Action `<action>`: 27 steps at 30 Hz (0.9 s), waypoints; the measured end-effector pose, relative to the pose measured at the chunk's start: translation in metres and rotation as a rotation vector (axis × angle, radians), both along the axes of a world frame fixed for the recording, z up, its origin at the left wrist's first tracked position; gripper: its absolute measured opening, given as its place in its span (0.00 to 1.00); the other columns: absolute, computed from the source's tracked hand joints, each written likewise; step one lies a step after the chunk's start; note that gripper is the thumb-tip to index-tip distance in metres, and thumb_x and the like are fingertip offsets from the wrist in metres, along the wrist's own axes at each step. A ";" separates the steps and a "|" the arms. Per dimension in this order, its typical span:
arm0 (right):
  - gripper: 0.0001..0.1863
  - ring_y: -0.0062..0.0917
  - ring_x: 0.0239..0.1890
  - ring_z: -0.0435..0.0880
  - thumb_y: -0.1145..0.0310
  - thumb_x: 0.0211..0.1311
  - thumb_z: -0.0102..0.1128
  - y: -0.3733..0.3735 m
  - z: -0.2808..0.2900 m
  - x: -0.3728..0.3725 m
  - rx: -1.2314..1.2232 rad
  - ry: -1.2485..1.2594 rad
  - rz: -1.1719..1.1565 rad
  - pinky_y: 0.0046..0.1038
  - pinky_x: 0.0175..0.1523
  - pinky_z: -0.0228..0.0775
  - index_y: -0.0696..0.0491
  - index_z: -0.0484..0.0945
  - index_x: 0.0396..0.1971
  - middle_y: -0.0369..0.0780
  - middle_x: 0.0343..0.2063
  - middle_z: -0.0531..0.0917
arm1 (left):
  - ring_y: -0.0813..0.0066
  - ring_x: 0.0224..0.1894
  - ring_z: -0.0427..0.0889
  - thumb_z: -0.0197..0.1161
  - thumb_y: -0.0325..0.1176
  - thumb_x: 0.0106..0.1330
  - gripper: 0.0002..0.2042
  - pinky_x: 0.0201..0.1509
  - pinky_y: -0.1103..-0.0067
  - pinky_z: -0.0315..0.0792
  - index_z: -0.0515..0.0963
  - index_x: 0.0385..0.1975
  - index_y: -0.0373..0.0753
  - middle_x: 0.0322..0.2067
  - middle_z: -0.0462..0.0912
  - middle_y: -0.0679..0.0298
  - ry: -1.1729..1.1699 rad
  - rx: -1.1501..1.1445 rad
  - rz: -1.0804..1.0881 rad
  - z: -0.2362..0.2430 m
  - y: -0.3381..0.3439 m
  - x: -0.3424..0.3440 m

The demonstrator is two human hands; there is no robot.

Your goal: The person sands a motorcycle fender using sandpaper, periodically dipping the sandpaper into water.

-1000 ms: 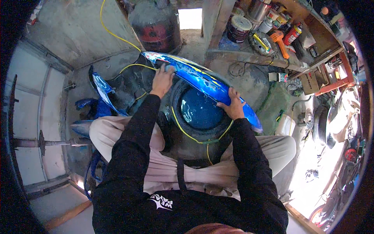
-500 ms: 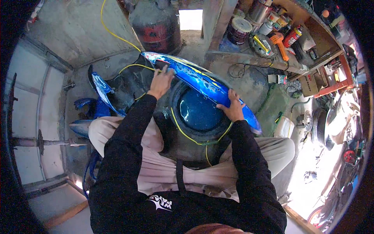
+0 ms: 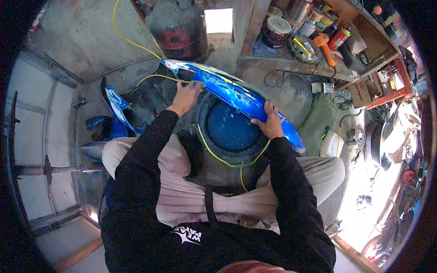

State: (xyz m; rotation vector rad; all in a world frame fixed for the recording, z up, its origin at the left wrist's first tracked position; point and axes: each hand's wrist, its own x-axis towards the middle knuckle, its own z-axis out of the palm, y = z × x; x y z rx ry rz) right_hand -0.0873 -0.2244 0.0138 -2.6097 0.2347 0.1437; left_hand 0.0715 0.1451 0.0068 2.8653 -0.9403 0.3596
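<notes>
A long, curved blue motorcycle body panel (image 3: 227, 93) slants across the floor area in front of me, over the far rim of a round black tub (image 3: 203, 119). Patches of its paint look worn through to white and grey, and yellow streaks run along its far side. My left hand (image 3: 185, 97) is at the panel's near edge toward the left end, fingers bent onto it. Farther right, my right hand (image 3: 271, 122) grips the panel, thumb at the near edge and fingers over the top. Bluish liquid (image 3: 233, 127) fills the tub beneath.
A yellow hose (image 3: 210, 150) loops round the tub's near side. Another painted panel (image 3: 119, 105) leans at the left. A large dark cylinder (image 3: 176, 34) stands at the back. Wooden shelving (image 3: 298, 64) holds cans, a spray can (image 3: 339, 39) and an orange tool (image 3: 324, 48).
Both hands keep their places on the panel, with only slight shifts of the fingers. The liquid's bright reflection has faded, and the view has shifted slightly.
</notes>
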 end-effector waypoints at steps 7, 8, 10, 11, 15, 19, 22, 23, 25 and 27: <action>0.60 0.46 0.81 0.55 0.44 0.51 0.80 -0.001 0.002 -0.001 0.017 -0.005 -0.003 0.81 0.71 0.39 0.52 0.57 0.79 0.46 0.79 0.60 | 0.66 0.55 0.81 0.59 0.41 0.77 0.12 0.68 0.45 0.57 0.82 0.54 0.48 0.45 0.87 0.66 -0.060 -0.070 -0.243 0.004 -0.075 -0.055; 0.60 0.46 0.81 0.55 0.44 0.51 0.80 -0.001 0.002 -0.001 0.024 -0.010 -0.004 0.81 0.71 0.39 0.52 0.57 0.79 0.46 0.79 0.60 | 0.68 0.53 0.82 0.61 0.41 0.75 0.11 0.68 0.46 0.57 0.84 0.50 0.48 0.41 0.88 0.67 -0.033 -0.108 -0.134 0.008 -0.081 -0.057; 0.60 0.46 0.81 0.55 0.43 0.51 0.80 -0.001 0.002 -0.001 0.045 -0.013 -0.016 0.81 0.71 0.39 0.51 0.57 0.79 0.45 0.79 0.61 | 0.68 0.51 0.82 0.64 0.42 0.73 0.09 0.68 0.50 0.58 0.86 0.44 0.46 0.37 0.89 0.68 -0.102 -0.153 -0.185 0.016 -0.086 -0.056; 0.60 0.46 0.81 0.55 0.43 0.51 0.80 -0.001 0.002 -0.001 0.045 -0.013 -0.018 0.81 0.71 0.39 0.51 0.57 0.79 0.45 0.79 0.61 | 0.66 0.50 0.82 0.65 0.42 0.73 0.10 0.68 0.54 0.61 0.87 0.43 0.45 0.37 0.88 0.66 -0.093 -0.237 -0.082 0.019 -0.086 -0.054; 0.60 0.46 0.81 0.56 0.42 0.50 0.79 -0.001 -0.001 -0.002 0.038 -0.034 -0.007 0.80 0.71 0.39 0.51 0.58 0.79 0.44 0.79 0.61 | 0.56 0.51 0.79 0.66 0.41 0.72 0.13 0.60 0.64 0.72 0.84 0.45 0.39 0.42 0.84 0.59 0.026 -0.350 -0.084 0.024 -0.083 -0.049; 0.60 0.46 0.80 0.56 0.43 0.51 0.80 0.000 0.000 -0.001 0.007 -0.021 -0.019 0.80 0.71 0.40 0.51 0.58 0.79 0.44 0.78 0.62 | 0.52 0.53 0.79 0.66 0.33 0.67 0.13 0.60 0.63 0.74 0.82 0.50 0.38 0.49 0.79 0.57 0.084 -0.318 -0.204 0.016 -0.093 -0.065; 0.59 0.46 0.80 0.56 0.44 0.51 0.80 0.000 0.002 -0.001 0.035 -0.023 -0.021 0.80 0.71 0.40 0.52 0.58 0.79 0.45 0.78 0.62 | 0.52 0.56 0.79 0.63 0.28 0.64 0.16 0.63 0.64 0.75 0.81 0.51 0.38 0.51 0.80 0.57 0.148 -0.297 -0.327 0.008 -0.104 -0.077; 0.59 0.46 0.80 0.56 0.44 0.51 0.80 0.000 0.002 0.000 0.036 -0.023 -0.017 0.80 0.71 0.40 0.52 0.58 0.79 0.45 0.78 0.62 | 0.53 0.58 0.79 0.62 0.26 0.61 0.17 0.64 0.64 0.74 0.82 0.52 0.38 0.53 0.81 0.57 0.174 -0.361 -0.359 0.006 -0.106 -0.077; 0.59 0.46 0.80 0.56 0.45 0.51 0.80 0.000 0.002 0.000 0.018 -0.015 -0.007 0.80 0.71 0.41 0.52 0.58 0.79 0.45 0.78 0.62 | 0.54 0.60 0.80 0.61 0.25 0.59 0.18 0.67 0.64 0.74 0.82 0.52 0.38 0.54 0.82 0.55 0.120 -0.269 -0.556 0.004 -0.103 -0.071; 0.59 0.46 0.80 0.57 0.45 0.50 0.81 0.001 0.001 0.000 0.013 -0.035 -0.006 0.81 0.70 0.42 0.51 0.58 0.79 0.43 0.78 0.62 | 0.54 0.60 0.81 0.61 0.24 0.60 0.19 0.67 0.63 0.75 0.83 0.52 0.38 0.53 0.83 0.54 0.117 -0.244 -0.523 0.005 -0.093 -0.057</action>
